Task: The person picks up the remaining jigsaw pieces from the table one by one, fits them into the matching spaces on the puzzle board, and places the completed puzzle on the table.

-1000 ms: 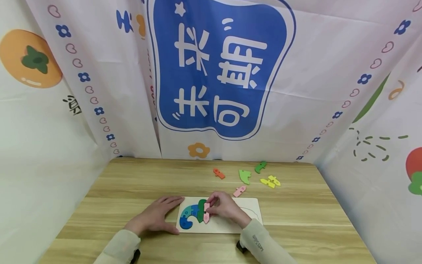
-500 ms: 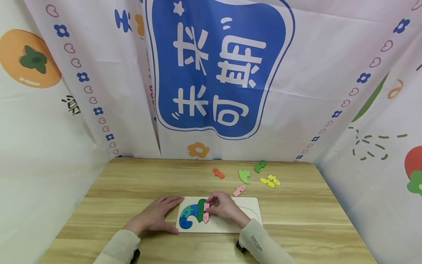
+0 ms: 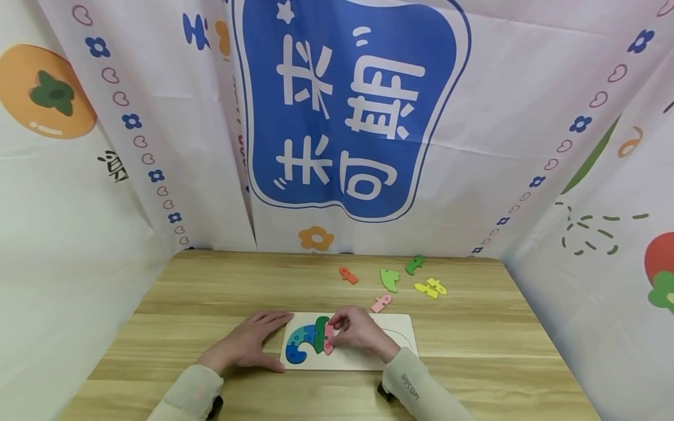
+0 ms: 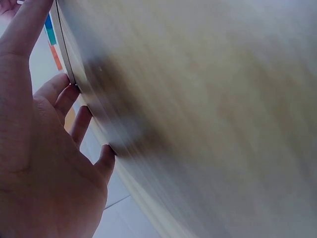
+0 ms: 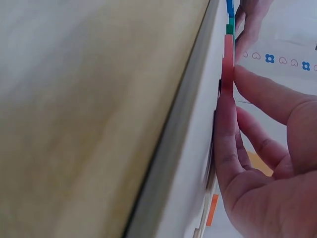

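A white puzzle board point(image 3: 363, 362) lies on the table, with joined blue pieces point(image 3: 298, 344) and a dark green piece point(image 3: 320, 336) at its left. Against the green piece's right side is a pink puzzle piece point(image 3: 329, 346), which my right hand point(image 3: 359, 332) pinches between thumb and fingertips. The right wrist view shows the thumb point(image 5: 262, 91) on the face of this piece, above the board's surface. At the board's left end rests my left hand point(image 3: 250, 344), thumb near the front corner and fingers at the back corner, spread along the edge.
Behind the board lie loose pieces: a pink one point(image 3: 381, 303), an orange one point(image 3: 348, 275), a light green one point(image 3: 390, 280), a dark green one point(image 3: 415, 265) and two yellow ones point(image 3: 426, 290). Printed curtains point(image 3: 210, 175) surround the wooden table point(image 3: 221, 292).
My right thumb has shifted slightly toward the near end of the pink puzzle piece. The left hand and the loose pieces have stayed in place.
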